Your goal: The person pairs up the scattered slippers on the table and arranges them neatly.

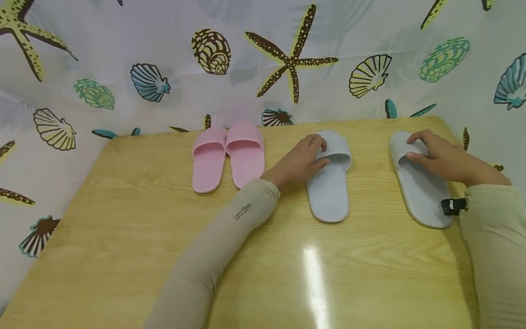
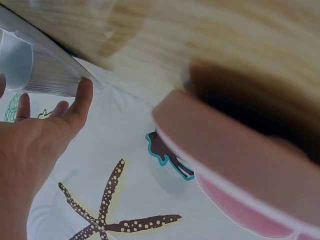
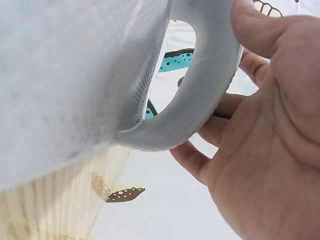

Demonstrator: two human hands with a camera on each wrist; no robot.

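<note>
On the wooden table (image 1: pixel 123 228), fingers (image 3: pixel 192 162) touch two white slippers (image 1: pixel 328 196).

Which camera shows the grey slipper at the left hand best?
The head view: the left hand hides little of the grey slipper. The left wrist view shows only part of it, cropped; the right wrist view, none.

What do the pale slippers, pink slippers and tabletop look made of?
Pale slippers: probably matte foam or soft plastic; finely textured, no visible stitching.
Pink slippers: likely similar, dull and evenly coloured.
Tabletop: wood or laminate; grain shows, and a bright reflection suggests gloss.
</note>
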